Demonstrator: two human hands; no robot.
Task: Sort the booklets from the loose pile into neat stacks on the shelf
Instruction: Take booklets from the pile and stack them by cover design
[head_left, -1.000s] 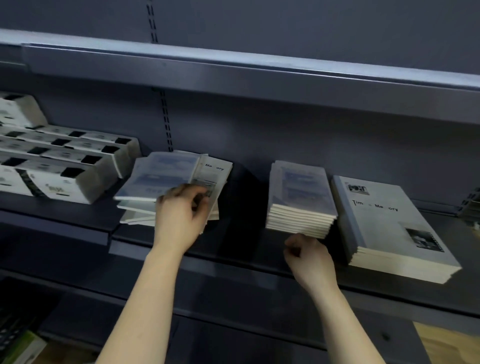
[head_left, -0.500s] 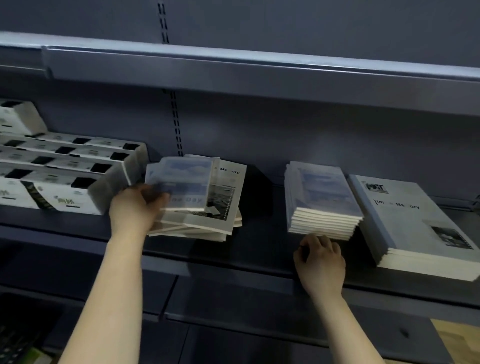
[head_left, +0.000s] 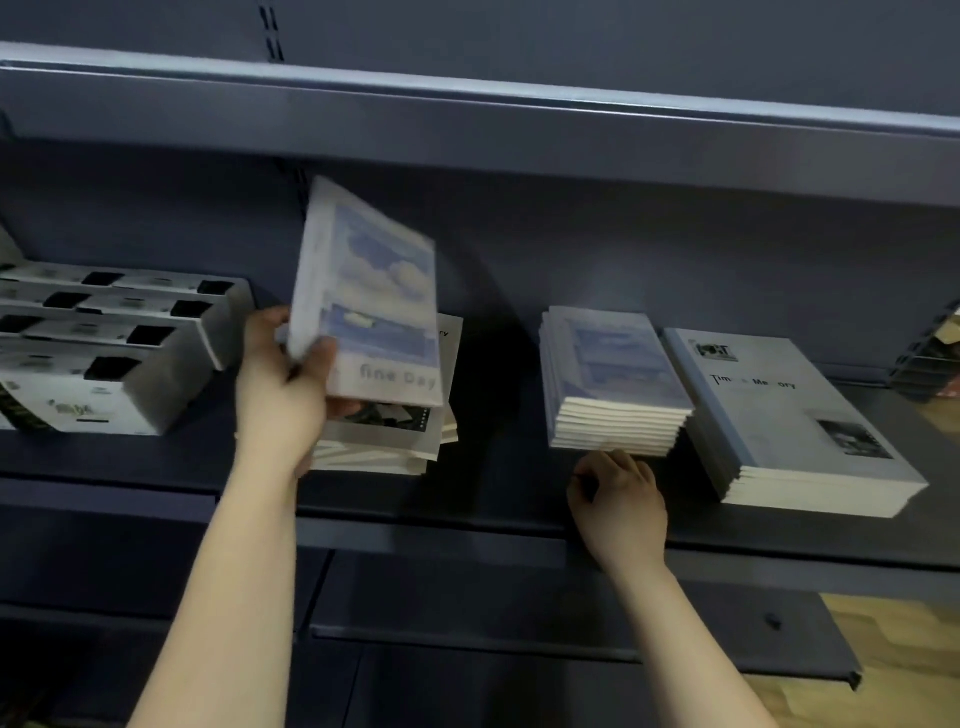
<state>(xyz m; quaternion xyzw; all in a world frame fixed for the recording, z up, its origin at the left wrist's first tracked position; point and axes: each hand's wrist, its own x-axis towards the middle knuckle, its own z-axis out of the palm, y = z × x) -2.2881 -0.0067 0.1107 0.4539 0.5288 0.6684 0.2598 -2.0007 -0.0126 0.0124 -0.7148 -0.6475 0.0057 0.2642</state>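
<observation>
The shelf (head_left: 493, 499) has a bare dark stretch between the loose pile (head_left: 384, 441) and the stack of blue booklets (head_left: 613, 384), and that gap is the widest free room here. Overhead, the front lip of the upper shelf (head_left: 519, 135) hangs low, and the top corner of the booklet I am lifting comes close beneath it. White boxes (head_left: 114, 353) crowd in just beside my left wrist. To the right, the blue stack sits tight against the stack of grey booklets (head_left: 800, 426), whose near corner reaches almost to the shelf's front edge. My left hand (head_left: 283, 395) grips a blue "fine Day" booklet (head_left: 374, 312) by its lower left corner, thumb across the cover and the other fingers hidden behind. The booklet is tilted up off the loose pile, which lies fanned and uneven under it. My right hand (head_left: 621, 499) rests on the shelf's front part with its fingers curled in, holding nothing, knuckles right at the bottom front edge of the blue stack.
</observation>
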